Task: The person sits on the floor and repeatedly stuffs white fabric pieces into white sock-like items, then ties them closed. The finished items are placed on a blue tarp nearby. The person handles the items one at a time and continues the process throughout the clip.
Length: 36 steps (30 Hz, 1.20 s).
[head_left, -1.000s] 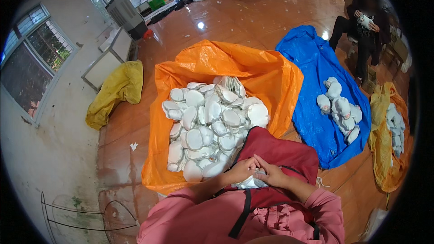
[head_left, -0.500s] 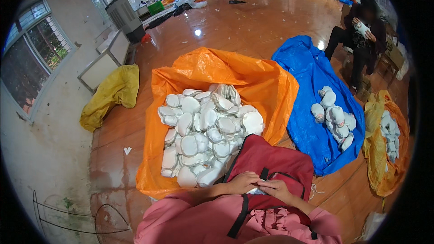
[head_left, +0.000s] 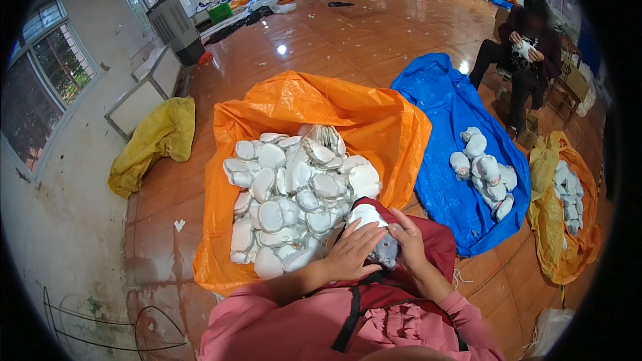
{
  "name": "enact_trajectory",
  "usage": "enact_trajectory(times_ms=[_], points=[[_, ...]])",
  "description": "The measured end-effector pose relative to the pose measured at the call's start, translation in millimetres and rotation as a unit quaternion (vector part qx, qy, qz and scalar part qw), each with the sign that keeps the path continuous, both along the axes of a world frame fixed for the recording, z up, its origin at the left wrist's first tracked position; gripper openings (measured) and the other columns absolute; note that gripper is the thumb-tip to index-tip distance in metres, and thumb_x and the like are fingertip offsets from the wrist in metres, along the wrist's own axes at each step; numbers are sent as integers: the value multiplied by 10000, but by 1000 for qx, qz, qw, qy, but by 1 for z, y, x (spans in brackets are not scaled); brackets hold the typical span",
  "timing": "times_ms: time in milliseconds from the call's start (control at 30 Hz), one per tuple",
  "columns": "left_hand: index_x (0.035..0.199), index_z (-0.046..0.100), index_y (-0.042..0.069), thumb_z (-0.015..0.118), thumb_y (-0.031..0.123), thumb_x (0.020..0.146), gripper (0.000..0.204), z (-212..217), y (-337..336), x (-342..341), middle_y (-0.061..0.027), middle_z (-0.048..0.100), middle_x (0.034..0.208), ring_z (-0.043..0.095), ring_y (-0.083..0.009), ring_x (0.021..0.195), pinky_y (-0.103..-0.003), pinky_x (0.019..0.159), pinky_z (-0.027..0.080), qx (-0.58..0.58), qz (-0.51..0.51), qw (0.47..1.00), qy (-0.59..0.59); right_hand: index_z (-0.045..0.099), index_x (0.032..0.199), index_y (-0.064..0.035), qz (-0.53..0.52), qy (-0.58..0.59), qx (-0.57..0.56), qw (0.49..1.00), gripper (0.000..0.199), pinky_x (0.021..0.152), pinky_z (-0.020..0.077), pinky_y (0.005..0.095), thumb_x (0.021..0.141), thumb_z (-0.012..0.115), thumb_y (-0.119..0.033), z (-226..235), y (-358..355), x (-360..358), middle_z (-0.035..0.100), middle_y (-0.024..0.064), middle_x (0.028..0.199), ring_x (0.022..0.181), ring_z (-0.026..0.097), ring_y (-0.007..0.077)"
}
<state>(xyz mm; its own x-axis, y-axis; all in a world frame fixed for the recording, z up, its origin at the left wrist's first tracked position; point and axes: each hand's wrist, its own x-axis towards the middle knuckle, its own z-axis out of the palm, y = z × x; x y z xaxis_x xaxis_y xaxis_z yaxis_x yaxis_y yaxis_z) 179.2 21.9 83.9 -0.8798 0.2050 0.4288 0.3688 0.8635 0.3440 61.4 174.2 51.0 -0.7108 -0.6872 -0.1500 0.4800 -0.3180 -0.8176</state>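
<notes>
On my lap, over a dark red apron [head_left: 438, 244], lies a rounded white-and-grey bundle [head_left: 386, 252]; its exact kind is unclear. My left hand [head_left: 351, 252] rests across its left side, fingers extended and thumb apart. My right hand [head_left: 409, 239] curves along its right side, fingers bent against it. Between them the two hands hold the bundle, hiding part of it. Just beyond, a large orange sack [head_left: 314, 100] lies open, filled with a heap of white oval pads [head_left: 271, 216].
A blue sheet [head_left: 435, 180] with several pale bundles [head_left: 487, 172] lies right of the orange sack. Farther right is a yellow-orange sack [head_left: 545, 214] of grey-white pieces. A seated person [head_left: 528, 60] holds a white item. A yellow sack [head_left: 157, 144] lies by the left wall.
My hands, close together low on my lap before, have moved up and apart around the bundle, which now shows more. The view has shifted slightly; the seated person still holds a white item.
</notes>
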Motion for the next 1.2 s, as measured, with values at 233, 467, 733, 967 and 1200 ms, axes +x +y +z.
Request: enact_trajectory(times_ms=[233,467,733,967,1200], points=[[1353,368,10,786,522,678,946,-35,2,7,-155,515,1309,455,-353,1262,-631,1069,226,-56,80,987,128,582,1249,18,41,-54,-55,996,371,859,512,298,889,626,-61,-1,-16,5,663,94,1092,954,636,154],[1396,288,52,820,466,668,992,-38,-10,-7,-116,554,1263,522,-323,1201,-533,1011,357,15,39,983,177,680,1006,9,121,-67,-156,978,151,671,488,241,909,573,-37,-10,-13,4,680,100,982,780,617,127],[1354,362,14,887,377,586,999,-30,-26,-10,-202,509,1306,518,-387,1199,-490,1016,394,117,-53,987,96,683,880,-14,165,-65,-206,962,122,459,319,202,921,573,-47,-11,-15,7,620,64,819,588,493,89],[1387,285,38,854,308,654,966,-11,-40,-12,-239,410,1416,455,-387,1284,-497,1028,363,39,-122,989,77,693,861,-25,229,-22,-226,946,149,469,302,197,939,586,-93,-1,-6,10,623,49,831,584,474,74],[1338,316,47,872,278,646,918,-32,-20,-12,-223,480,1323,529,-372,1182,-476,974,415,125,-47,984,116,692,836,-35,215,-23,-215,952,156,435,278,190,934,578,-75,8,-18,5,623,37,795,519,436,55]])
